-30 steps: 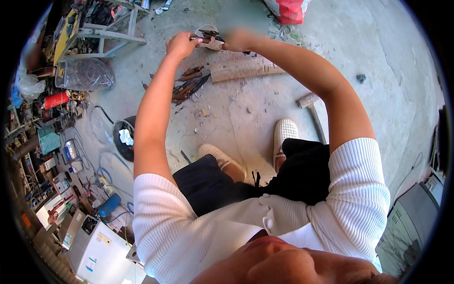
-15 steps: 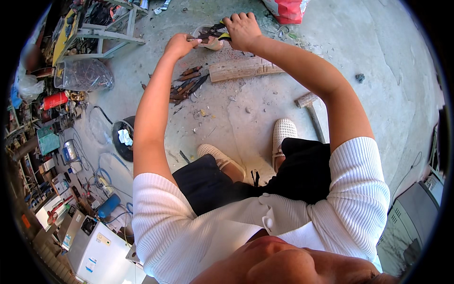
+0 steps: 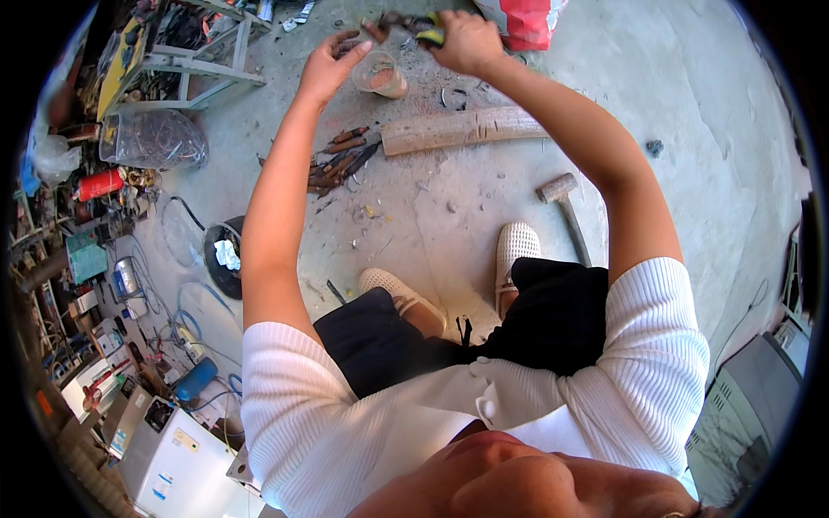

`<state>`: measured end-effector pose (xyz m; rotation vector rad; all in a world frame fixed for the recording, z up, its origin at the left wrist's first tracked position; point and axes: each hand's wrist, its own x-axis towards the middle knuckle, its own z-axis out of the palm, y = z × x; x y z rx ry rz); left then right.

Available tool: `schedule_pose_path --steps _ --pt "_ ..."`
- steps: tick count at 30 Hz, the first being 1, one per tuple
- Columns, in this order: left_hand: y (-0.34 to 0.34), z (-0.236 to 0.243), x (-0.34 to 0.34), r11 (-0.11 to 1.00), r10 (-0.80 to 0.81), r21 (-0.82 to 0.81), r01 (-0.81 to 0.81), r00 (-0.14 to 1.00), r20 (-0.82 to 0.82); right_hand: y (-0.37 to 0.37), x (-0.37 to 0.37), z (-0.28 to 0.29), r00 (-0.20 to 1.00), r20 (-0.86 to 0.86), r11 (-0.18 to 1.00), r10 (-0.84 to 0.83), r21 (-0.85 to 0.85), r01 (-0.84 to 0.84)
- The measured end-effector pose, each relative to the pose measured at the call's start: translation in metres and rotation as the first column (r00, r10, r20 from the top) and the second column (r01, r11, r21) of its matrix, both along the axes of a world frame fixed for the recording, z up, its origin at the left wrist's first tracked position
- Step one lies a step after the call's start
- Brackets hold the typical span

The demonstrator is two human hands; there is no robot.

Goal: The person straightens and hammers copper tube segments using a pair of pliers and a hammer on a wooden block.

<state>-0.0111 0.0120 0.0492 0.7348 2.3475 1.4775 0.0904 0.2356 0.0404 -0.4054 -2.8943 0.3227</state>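
My left hand [image 3: 332,62] is closed on a small dark brown piece [image 3: 344,45] above the rim of a translucent plastic cup [image 3: 387,83] with reddish bits inside. My right hand [image 3: 468,47] grips yellow-and-black pliers [image 3: 430,36], their blurred jaws near a rusty brown piece [image 3: 376,31] over the far side of the cup. Whether the jaws hold that piece is hard to tell. Below the cup lie a pile of brown and blackened pieces [image 3: 344,161] and a wooden beam [image 3: 453,129].
A mallet [image 3: 568,207] lies beside my right forearm. A metal frame [image 3: 199,69], a clear bag [image 3: 155,138], a black bucket [image 3: 224,268] and cluttered tools fill the left. A red-and-white sack [image 3: 525,22] stands at the back, an appliance [image 3: 743,406] at lower right.
Both hands and the pliers have risen farther from me, clearing the cup, which now shows fully. The pliers are blurred and shifted upward with a brown piece by their jaws.
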Motion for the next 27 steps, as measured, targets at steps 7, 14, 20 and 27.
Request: schedule_pose_path --steps 7,14,20,27 --pt "0.004 0.021 0.007 0.997 -0.074 -0.001 0.074 0.996 0.050 0.091 -0.015 0.077 0.852 -0.251 0.884 -0.460 -0.215 0.414" --pt "-0.033 0.006 0.001 0.987 -0.052 -0.137 0.078 0.982 0.184 0.127 -0.017 0.061 0.718 -0.267 0.763 -0.643 -0.135 0.632" --pt "-0.097 -0.008 -0.012 0.669 -0.275 -0.734 0.119 0.957 -0.096 0.076 0.013 0.088 0.961 -0.148 0.912 -0.233 -0.376 0.163" --pt "-0.158 -0.066 0.026 0.452 -0.250 -0.891 0.039 0.964 -0.085 0.010 0.050 0.033 0.865 -0.076 0.848 0.496 0.254 -0.465"
